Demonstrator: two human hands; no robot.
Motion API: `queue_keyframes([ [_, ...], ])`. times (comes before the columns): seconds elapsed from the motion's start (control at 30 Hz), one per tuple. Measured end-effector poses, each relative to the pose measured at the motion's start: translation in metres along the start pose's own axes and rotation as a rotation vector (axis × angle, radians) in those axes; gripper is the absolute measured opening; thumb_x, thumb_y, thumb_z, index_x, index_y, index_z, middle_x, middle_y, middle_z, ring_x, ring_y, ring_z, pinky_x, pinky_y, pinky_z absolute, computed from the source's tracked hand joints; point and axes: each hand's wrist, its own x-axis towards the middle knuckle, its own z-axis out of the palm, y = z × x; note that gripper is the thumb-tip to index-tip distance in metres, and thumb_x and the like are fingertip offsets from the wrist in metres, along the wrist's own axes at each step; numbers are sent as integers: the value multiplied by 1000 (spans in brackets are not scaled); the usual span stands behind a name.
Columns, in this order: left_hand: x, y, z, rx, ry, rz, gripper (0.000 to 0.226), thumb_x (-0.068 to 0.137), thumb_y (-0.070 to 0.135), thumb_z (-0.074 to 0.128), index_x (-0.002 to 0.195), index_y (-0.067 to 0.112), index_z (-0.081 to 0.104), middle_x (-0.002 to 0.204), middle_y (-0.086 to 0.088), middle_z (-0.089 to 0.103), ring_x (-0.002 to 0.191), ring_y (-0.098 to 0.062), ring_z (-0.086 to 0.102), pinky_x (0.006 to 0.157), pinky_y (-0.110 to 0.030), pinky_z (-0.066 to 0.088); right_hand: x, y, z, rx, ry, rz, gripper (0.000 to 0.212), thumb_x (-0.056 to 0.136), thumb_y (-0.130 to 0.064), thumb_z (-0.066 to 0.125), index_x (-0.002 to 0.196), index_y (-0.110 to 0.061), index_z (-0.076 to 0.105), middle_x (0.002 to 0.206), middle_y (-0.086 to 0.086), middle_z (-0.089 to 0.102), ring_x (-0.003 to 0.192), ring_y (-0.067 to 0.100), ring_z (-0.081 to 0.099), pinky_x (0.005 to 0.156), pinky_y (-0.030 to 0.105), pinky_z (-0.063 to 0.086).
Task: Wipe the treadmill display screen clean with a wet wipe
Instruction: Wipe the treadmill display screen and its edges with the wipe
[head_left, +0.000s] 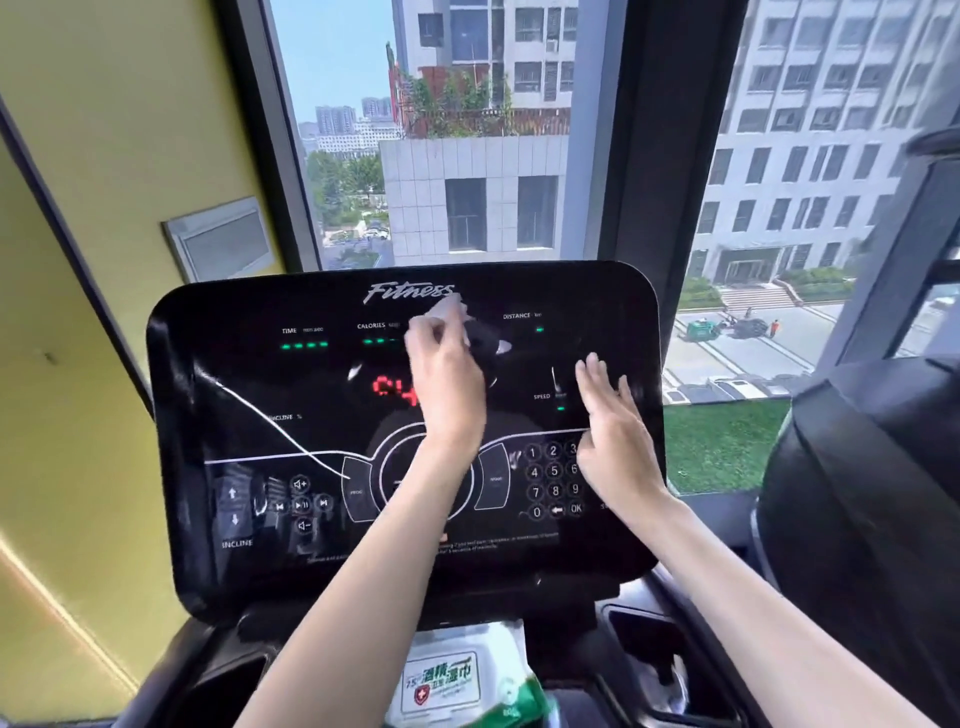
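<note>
The black treadmill display screen fills the middle of the head view, with green and red readouts lit. My left hand grips a crumpled white wet wipe against the upper centre of the screen, just under the "Fitness" logo. My right hand lies flat on the screen's right side beside the number keypad, its fingers straight and pointing up.
A green-and-white pack of wet wipes lies in the console tray below the screen. Cup holders sit either side. A yellow wall stands left, a window behind, and another black machine at right.
</note>
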Motion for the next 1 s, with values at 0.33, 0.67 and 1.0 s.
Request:
queue_keyframes([
  [0.33, -5, 20, 12, 51, -192, 199, 48, 81, -14, 37, 123, 0, 55, 104, -16, 52, 96, -27, 52, 85, -27, 46, -2, 10, 0, -13, -48, -50, 86, 65, 23, 48, 144, 1, 25, 153, 13, 20, 141, 18, 16, 117, 33, 10],
  [0.67, 5, 33, 24, -8, -456, 585, 51, 76, -12, 63, 121, 10, 55, 98, -7, 54, 90, -22, 52, 63, -35, 54, -1, 12, -1, -48, -20, -65, 85, 60, 22, 55, 141, 3, 33, 150, 16, 28, 140, 21, 22, 116, 32, 9],
  [1.0, 38, 38, 42, 23, -602, 718, 25, 84, -3, 62, 108, 6, 59, 93, -4, 48, 94, -20, 55, 64, -35, 55, -2, 10, -3, -253, -97, -97, 94, 49, 9, 75, 137, 3, 41, 145, 18, 37, 133, 26, 37, 112, 40, 22],
])
